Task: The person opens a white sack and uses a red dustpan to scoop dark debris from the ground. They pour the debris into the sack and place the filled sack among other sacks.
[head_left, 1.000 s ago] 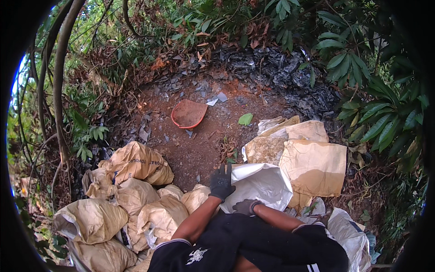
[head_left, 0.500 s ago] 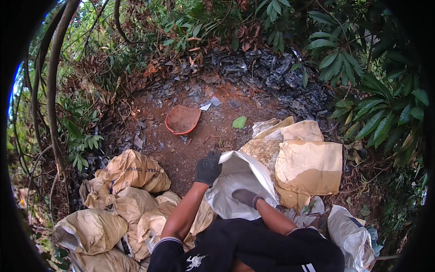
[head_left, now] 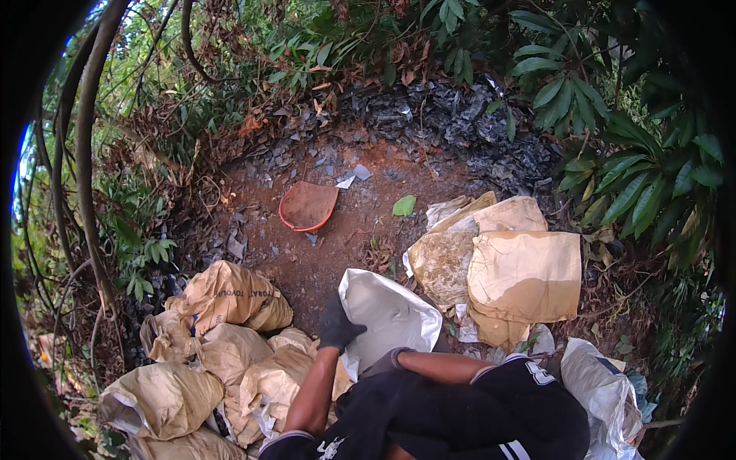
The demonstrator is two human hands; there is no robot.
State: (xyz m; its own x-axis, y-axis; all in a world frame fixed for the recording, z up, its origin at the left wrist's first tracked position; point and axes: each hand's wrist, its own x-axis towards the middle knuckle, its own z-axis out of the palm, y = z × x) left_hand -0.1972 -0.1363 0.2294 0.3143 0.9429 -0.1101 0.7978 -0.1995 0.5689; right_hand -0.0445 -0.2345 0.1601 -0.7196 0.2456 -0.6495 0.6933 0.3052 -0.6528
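Note:
My left hand [head_left: 337, 328], in a dark glove, grips the left edge of a white woven sack [head_left: 391, 310] held up in front of me. My right hand [head_left: 381, 360], also gloved, is at the sack's lower edge and mostly hidden behind it; it appears to hold the sack too. The sack hangs above red-brown soil. My dark trousers fill the bottom of the view.
Several filled tan sacks [head_left: 215, 345] are piled at the lower left. Flat empty tan sacks [head_left: 521, 272] lie to the right, and a white sack [head_left: 606, 391] at the lower right. An orange pan [head_left: 307, 205] lies on the soil ahead, with dark rubble [head_left: 460, 123] and bushes behind it.
Both hands have lifted and pulled the white sack up and toward the middle. The view has tilted so the pan and the soil sit lower and nearer.

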